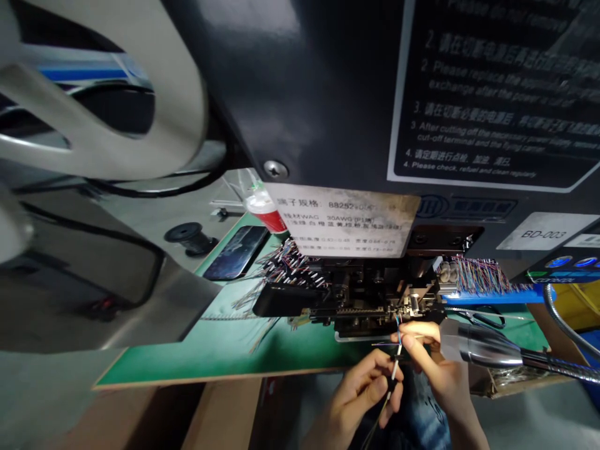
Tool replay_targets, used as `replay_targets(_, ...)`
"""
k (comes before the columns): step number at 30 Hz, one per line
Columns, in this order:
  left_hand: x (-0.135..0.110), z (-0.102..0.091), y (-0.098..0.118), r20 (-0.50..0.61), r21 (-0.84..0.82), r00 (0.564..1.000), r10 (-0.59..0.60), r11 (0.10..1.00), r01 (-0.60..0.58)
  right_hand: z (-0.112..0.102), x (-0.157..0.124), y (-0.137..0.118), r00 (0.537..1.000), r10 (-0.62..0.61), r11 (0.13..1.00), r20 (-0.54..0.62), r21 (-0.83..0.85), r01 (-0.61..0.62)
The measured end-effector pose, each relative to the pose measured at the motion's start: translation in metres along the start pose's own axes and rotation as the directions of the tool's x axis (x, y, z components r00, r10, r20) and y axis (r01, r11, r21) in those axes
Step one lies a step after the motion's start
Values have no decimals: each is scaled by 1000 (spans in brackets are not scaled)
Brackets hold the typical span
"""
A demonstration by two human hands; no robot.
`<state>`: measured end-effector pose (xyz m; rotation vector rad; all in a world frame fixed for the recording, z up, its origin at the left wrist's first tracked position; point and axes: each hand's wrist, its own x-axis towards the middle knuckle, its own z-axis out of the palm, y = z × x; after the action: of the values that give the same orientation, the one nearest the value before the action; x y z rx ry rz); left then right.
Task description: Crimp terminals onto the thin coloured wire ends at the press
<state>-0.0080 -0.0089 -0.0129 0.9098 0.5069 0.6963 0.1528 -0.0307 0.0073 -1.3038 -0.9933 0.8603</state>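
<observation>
My left hand (363, 390) pinches a thin cable (394, 369) low down, just off the table's front edge. My right hand (429, 356) grips the same cable higher up, fingers closed near its fanned coloured wire ends (398, 325). Those wire ends point into the black crimping head (375, 297) of the machine directly above my hands. A paper label (344, 219) hangs on the machine's dark front panel.
A green mat (225, 350) covers the table. On it lie a phone (237, 253), a red-and-white bottle (265, 209) and a bundle of finished wires (288, 259). More coloured wires (478, 275) rest on a blue holder at right. A metal gooseneck lamp (487, 347) reaches in from the right.
</observation>
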Motion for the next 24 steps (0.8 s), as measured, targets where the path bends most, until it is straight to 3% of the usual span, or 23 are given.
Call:
replay_targets(9, 3, 9, 4, -187, 196, 978, 89, 979, -51, 4, 3, 5, 997, 77, 996, -25, 49, -76)
replay_targets(24, 2, 3, -14, -203, 179, 969, 142, 978, -106, 4, 4, 1, 999, 40, 999, -1, -11, -40)
